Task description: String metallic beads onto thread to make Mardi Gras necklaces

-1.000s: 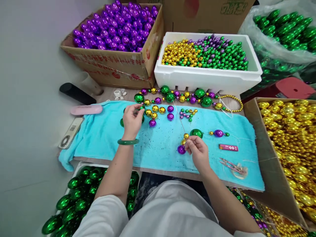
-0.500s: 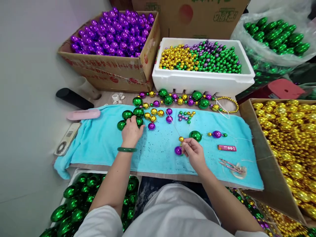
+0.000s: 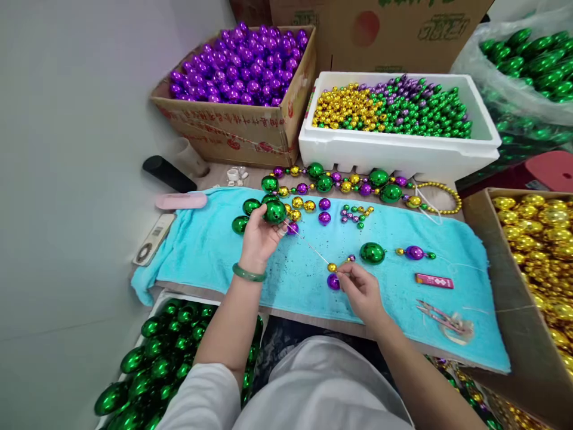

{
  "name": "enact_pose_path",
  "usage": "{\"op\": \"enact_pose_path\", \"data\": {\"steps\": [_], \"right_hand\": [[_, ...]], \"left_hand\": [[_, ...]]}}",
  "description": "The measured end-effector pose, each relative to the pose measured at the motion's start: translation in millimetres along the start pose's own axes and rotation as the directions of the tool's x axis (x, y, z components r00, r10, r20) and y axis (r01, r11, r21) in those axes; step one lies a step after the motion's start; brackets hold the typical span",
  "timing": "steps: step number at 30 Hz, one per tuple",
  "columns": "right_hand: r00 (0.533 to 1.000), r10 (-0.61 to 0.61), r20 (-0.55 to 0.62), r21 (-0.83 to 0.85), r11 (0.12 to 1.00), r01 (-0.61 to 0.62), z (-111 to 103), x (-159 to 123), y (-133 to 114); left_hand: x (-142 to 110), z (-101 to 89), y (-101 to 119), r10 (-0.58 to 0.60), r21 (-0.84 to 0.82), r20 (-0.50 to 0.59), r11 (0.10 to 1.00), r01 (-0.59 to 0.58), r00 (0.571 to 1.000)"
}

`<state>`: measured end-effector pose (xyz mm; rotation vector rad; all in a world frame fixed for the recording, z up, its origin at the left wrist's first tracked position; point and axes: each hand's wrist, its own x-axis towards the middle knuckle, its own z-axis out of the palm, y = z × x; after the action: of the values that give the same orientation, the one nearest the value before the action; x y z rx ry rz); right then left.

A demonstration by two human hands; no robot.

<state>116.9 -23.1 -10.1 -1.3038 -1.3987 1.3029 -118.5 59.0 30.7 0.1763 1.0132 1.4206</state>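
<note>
Green bead (image 3: 274,211) sits clasped in the left hand (image 3: 261,240); the right hand (image 3: 363,292) pinches at a gold bead (image 3: 332,267). Slackening could drop either.

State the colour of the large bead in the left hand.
The large bead is shiny green; the head view shows it best.

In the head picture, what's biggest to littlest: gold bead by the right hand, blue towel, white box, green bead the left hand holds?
1. Blue towel
2. White box
3. Green bead in the left hand
4. Gold bead by the right hand
</note>
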Motion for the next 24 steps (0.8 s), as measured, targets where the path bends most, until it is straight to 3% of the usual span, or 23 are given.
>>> {"op": "enact_pose_path", "data": {"steps": [6,11,14,19,24], "right_hand": [[1.000,-0.013,0.004,-0.022,1.000,0.014,2.6,-0.5,-4.0],[1.000,-0.016,-0.008,-0.041,0.999,0.015,3.3,-1.0,-4.8],[0.999,-0.029,-0.013,-0.052,0.998,0.029,3.0,-1.8,-5.8],[0.998,-0.029,-0.050,-0.035,0.999,0.027,5.2,-0.3,-4.9],[0.997,-0.009,-0.079,0.018,1.000,0.011,6.7,5.0,-3.8]], "left_hand": [[-5.2,4.1,-7.1,0.068,-0.068,0.001,0.995,-0.067,0.998],[-8.4,4.0,-8.1,0.096,-0.051,0.007,0.994,-0.096,0.995],[-8.4,1.4,-11.0,0.174,-0.016,0.019,0.985,-0.174,0.985],[-14.7,0.5,-26.7,0.431,0.111,0.102,0.891,-0.441,0.897],[-27.2,4.8,-42.6,0.513,0.196,0.321,0.787,-0.585,0.796]]}}
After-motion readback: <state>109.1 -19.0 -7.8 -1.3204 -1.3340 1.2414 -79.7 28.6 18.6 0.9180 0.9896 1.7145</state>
